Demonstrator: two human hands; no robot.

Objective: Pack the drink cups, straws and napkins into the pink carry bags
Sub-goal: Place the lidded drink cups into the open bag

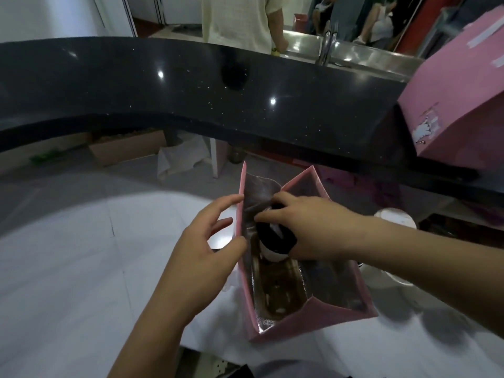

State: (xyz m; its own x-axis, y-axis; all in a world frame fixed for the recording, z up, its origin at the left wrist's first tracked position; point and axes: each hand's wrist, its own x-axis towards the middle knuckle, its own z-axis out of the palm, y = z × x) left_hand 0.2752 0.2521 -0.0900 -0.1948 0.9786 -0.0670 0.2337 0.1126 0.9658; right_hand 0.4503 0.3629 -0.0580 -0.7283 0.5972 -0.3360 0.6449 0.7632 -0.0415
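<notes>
Head view: right hand [308, 227] is reaching down into the mouth of an open pink carry bag [305, 323], its fingers curling over the black lid of a white drink cup [275, 241] and gripping it from above. The cup is sitting partly inside the bag, just under that palm, near the bag's far end. Left hand [210, 241] is resting on the outside of the bag's left wall, fingers spread and loose, thumb pressing on the pink edge and fingertips touching the rim farther up; it is bracing the wall rather than closing around anything. The bag is standing upright on a white work surface [68, 268] between the two hands, its silvery lining showing, and the space nearer than the cup is looking dark and hard to read. Beyond the right wrist, a second white cup [395, 218] is standing outside the bag. Past both hands a black speckled counter [191, 85] is curving across, with a pink box [458, 85] lying on its right end.
</notes>
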